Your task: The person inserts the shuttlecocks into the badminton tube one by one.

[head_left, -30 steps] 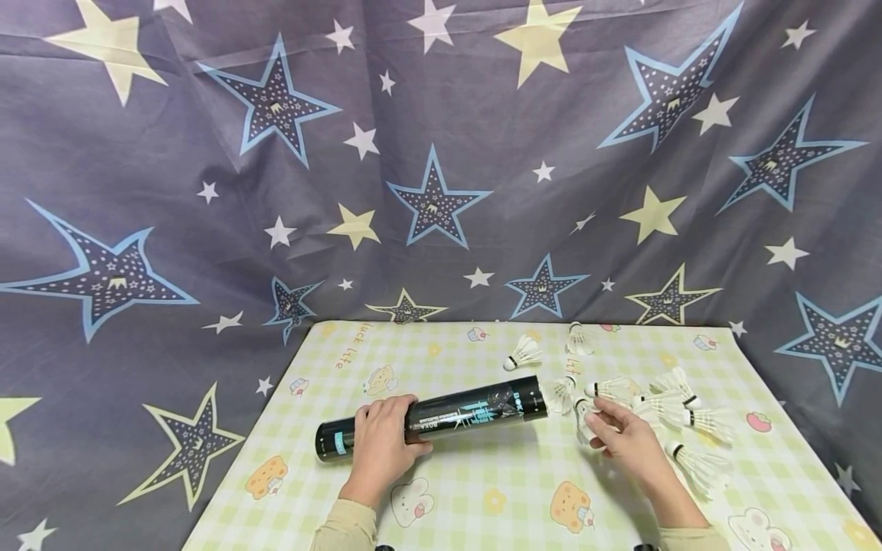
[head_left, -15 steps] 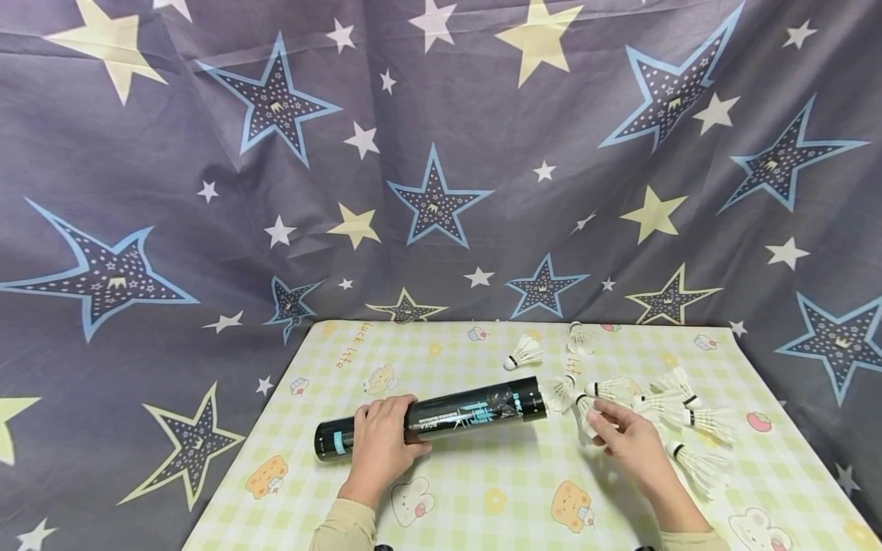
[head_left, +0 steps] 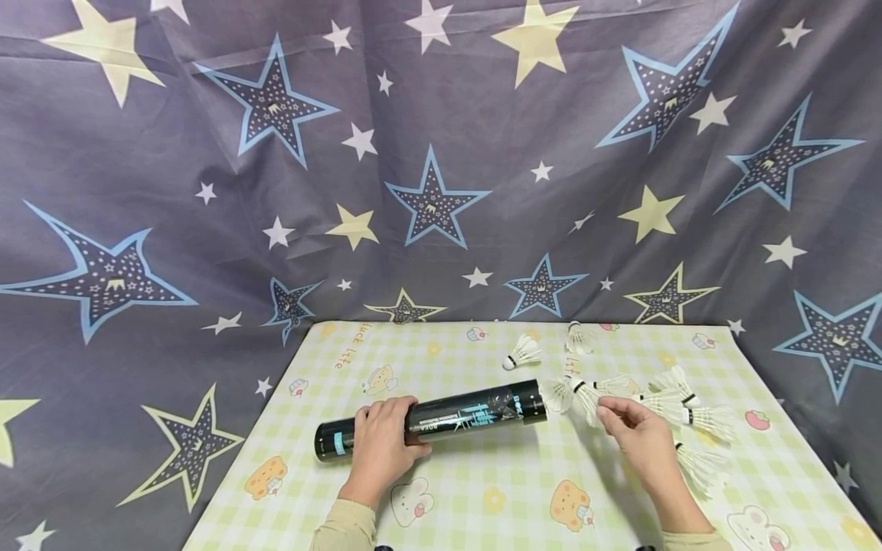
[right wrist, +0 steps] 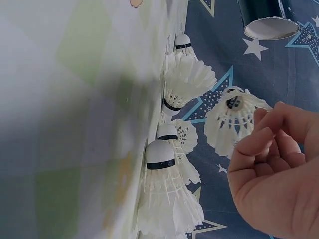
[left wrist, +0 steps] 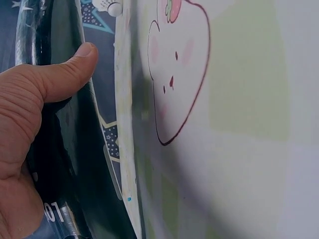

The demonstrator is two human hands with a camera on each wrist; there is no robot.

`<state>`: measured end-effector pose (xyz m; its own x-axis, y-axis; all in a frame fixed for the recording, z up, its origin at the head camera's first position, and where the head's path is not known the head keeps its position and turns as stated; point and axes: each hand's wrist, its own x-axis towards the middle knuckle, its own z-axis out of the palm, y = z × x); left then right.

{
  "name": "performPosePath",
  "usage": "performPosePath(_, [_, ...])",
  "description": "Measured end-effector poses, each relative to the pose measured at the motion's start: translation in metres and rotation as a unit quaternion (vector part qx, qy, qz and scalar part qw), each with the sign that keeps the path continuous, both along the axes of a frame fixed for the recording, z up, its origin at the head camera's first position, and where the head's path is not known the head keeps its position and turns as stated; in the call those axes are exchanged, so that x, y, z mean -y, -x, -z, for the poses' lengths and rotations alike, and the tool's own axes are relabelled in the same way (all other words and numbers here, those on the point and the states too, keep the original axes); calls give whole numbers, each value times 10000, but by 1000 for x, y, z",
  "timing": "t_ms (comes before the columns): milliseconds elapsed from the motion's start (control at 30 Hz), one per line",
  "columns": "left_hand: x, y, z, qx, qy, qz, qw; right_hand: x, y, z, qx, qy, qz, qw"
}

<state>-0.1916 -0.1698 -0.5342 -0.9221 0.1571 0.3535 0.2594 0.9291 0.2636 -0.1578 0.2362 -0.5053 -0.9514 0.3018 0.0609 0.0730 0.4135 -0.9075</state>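
A black shuttlecock tube [head_left: 468,411] lies slanted on the table, its end toward the right. My left hand [head_left: 386,436] grips it near its left end; in the left wrist view the thumb [left wrist: 75,69] presses along its side. My right hand [head_left: 641,436] pinches a white feather shuttlecock [head_left: 586,401] by its feather skirt, with the cork toward the tube. In the right wrist view this shuttlecock [right wrist: 232,122] is off the table, apart from the tube's open end [right wrist: 271,28]. Another shuttlecock [head_left: 558,394] lies right at the tube's end.
Several loose shuttlecocks [head_left: 710,421] lie to the right of my right hand. Two more, a near one [head_left: 522,352] and a far one [head_left: 579,338], lie toward the back edge. A checked cloth [head_left: 496,474] covers the table, and a starry curtain [head_left: 441,268] hangs behind.
The right hand has lifted its shuttlecock from the table, raising the cork slightly and bringing the skirt into clearer view. The left hand and tube have stayed in place.
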Motion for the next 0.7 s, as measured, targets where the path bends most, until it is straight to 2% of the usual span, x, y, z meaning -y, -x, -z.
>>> performPosePath(333, [0, -2, 1, -42, 20, 7, 10000, 3, -1, 3, -218, -117, -24, 9997])
performPosePath(467, [0, -3, 1, -74, 65, 11, 10000, 3, -1, 4, -165, -165, -75, 9997])
performPosePath(700, [-1, -3, 1, -63, 60, 19, 10000, 4, -3, -2, -48, 64, -25, 10000])
